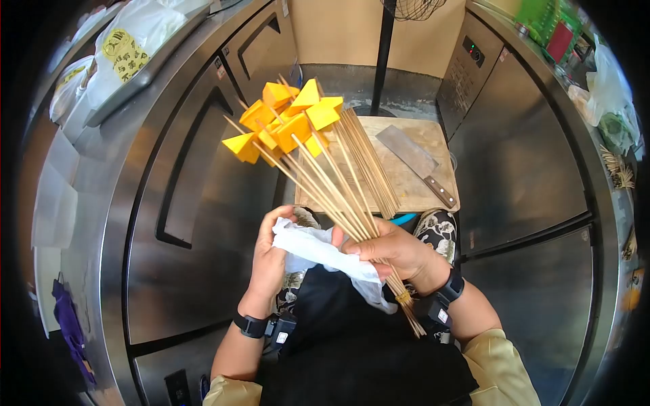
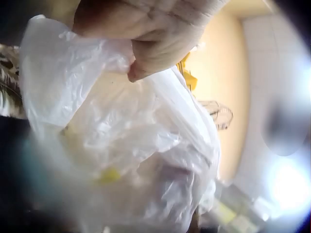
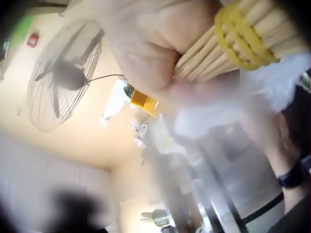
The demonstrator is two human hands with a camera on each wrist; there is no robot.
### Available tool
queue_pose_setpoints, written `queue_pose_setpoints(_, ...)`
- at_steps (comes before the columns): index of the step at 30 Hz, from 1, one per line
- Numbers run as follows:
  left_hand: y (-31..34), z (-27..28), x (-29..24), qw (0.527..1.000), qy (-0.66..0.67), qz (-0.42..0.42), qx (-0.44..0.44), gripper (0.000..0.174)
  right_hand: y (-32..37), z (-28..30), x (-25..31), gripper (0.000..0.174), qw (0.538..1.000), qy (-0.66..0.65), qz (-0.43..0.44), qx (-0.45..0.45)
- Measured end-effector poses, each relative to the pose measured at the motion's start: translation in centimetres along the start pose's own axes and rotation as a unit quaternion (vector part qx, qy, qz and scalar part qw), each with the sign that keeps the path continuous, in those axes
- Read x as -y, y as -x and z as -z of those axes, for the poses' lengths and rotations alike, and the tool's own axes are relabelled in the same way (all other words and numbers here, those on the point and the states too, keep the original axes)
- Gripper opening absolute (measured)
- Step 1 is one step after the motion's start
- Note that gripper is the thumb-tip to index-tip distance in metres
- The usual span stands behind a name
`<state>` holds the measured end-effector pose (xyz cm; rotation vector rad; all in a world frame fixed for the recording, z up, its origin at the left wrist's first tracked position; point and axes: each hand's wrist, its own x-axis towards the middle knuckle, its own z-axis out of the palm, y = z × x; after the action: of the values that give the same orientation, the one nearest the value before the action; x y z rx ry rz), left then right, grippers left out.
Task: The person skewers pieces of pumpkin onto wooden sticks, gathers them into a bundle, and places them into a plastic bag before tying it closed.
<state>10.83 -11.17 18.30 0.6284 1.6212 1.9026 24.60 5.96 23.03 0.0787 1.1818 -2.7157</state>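
Observation:
A bundle of wooden skewers (image 1: 338,203), tipped with orange-yellow chunks (image 1: 292,122), slants up and left out of the right hand (image 1: 399,252). That hand's fingers and thumb grip the sticks above a yellow rubber band (image 1: 404,297), seen large in the right wrist view (image 3: 240,36). The left hand (image 1: 269,260) pinches a thin white plastic bag (image 1: 318,252), which lies across to the right fingers. In the left wrist view the bag (image 2: 121,111) hangs spread below the left thumb and fingers (image 2: 160,34).
On a wooden board (image 1: 420,149) beyond the knees lie bare skewers (image 1: 369,162) and a cleaver (image 1: 409,150). Steel cabinets (image 1: 189,169) flank both sides. Filled plastic bags (image 1: 128,54) lie on the left counter, and a fan (image 3: 68,75) stands ahead.

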Motion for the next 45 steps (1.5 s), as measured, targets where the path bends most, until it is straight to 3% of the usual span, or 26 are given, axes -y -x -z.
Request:
queue_pose_setpoints(1, -0.1, -0.8, -0.3, 0.995, 0.097, 0.016, 0.015, 0.033, 0.0, 0.1, -0.1, 0.027, 1.000, -0.019, -0.001, 0.011)
queue_pose_setpoints(3, 0.2, -1.1, -0.2, 0.959, 0.227, 0.132, 0.104, 0.043, -0.2, 0.2, -0.1, 0.028, 0.998, -0.056, -0.005, 0.035)
queue_pose_setpoints(4, 0.5, -1.4, -0.6, 0.929, 0.286, 0.197, 0.128, 0.043, -0.1, -0.6, 0.5, 0.028, 0.999, -0.049, 0.003, -0.002)
queue_pose_setpoints(5, 0.4, -0.9, 0.8, 0.862, 0.401, 0.225, 0.214, 0.044, -0.1, -0.2, 0.5, 0.027, 0.999, -0.050, 0.009, -0.004)
queue_pose_setpoints(7, 1.6, 0.4, 1.6, 0.801, 0.443, 0.292, 0.277, 0.045, 0.3, 1.2, 0.3, 0.027, 0.998, -0.055, 0.022, -0.009)
queue_pose_setpoints(10, 3.8, 0.1, -0.6, 0.868, 0.329, 0.350, 0.127, 0.047, 1.4, 3.1, 0.3, 0.023, 0.994, -0.076, 0.038, -0.067)
queue_pose_setpoints(13, 4.2, -0.5, -2.4, 0.774, 0.515, 0.332, 0.161, 0.047, 2.0, 5.1, -0.8, 0.020, 0.985, -0.110, 0.032, -0.130)
queue_pose_setpoints(16, 3.0, -1.7, -2.9, 0.786, 0.539, 0.227, 0.202, 0.046, 2.3, 6.7, -2.1, 0.017, 0.971, -0.156, 0.017, -0.183)
queue_pose_setpoints(19, 1.4, -4.0, -5.4, 0.841, 0.490, 0.214, 0.080, 0.046, 2.7, 8.1, -2.9, 0.014, 0.976, -0.153, 0.065, -0.144)
queue_pose_setpoints(23, -2.6, -3.6, -3.5, 0.864, 0.478, 0.154, 0.042, 0.051, 4.4, 7.4, -1.0, 0.023, 0.968, -0.116, 0.109, -0.195)
queue_pose_setpoints(27, -3.8, -3.7, -1.1, 0.832, 0.525, 0.135, 0.121, 0.046, 4.6, 6.5, -0.2, 0.045, 0.966, -0.071, 0.163, -0.189)
queue_pose_setpoints(30, -4.3, -6.1, 0.6, 0.797, 0.567, 0.182, 0.102, 0.048, 3.8, 4.4, 0.3, 0.060, 0.961, -0.063, 0.178, -0.202)
queue_pose_setpoints(31, -4.3, -7.0, 0.7, 0.778, 0.588, 0.193, 0.106, 0.050, 3.7, 4.5, 0.3, 0.058, 0.965, -0.058, 0.168, -0.194)
queue_pose_setpoints(34, -3.4, -8.7, -1.3, 0.805, 0.542, 0.197, 0.138, 0.054, 3.2, 4.6, 0.6, 0.046, 0.968, -0.030, 0.152, -0.199)
queue_pose_setpoints(37, -2.5, -7.9, -3.1, 0.800, 0.537, 0.239, 0.121, 0.056, 2.7, 6.1, 0.6, 0.039, 0.966, -0.020, 0.128, -0.225)
queue_pose_setpoints(38, -1.9, -7.3, -3.6, 0.821, 0.496, 0.261, 0.113, 0.058, 2.6, 6.3, 0.8, 0.035, 0.966, -0.009, 0.127, -0.226)
queue_pose_setpoints(41, -0.1, -3.3, -3.1, 0.936, 0.188, 0.226, 0.193, 0.058, 2.9, 6.3, 1.6, 0.034, 0.960, -0.009, 0.106, -0.259)
queue_pose_setpoints(42, 0.6, -3.3, -3.2, 0.972, 0.063, 0.171, 0.146, 0.064, 2.9, 6.4, 1.7, 0.034, 0.960, -0.001, 0.097, -0.263)
queue_pose_setpoints(43, 0.6, -3.4, -3.2, 0.989, -0.100, 0.037, 0.104, 0.069, 2.8, 6.4, 1.8, 0.034, 0.963, -0.005, 0.098, -0.251)
queue_pose_setpoints(44, 0.6, -3.7, -3.2, 0.960, -0.257, -0.099, 0.056, 0.074, 2.6, 6.4, 1.9, 0.035, 0.966, -0.007, 0.096, -0.239)
queue_pose_setpoints(45, 0.4, -4.1, -3.3, 0.886, -0.403, -0.232, 0.004, 0.079, 2.4, 6.3, 1.9, 0.035, 0.970, -0.008, 0.095, -0.225)
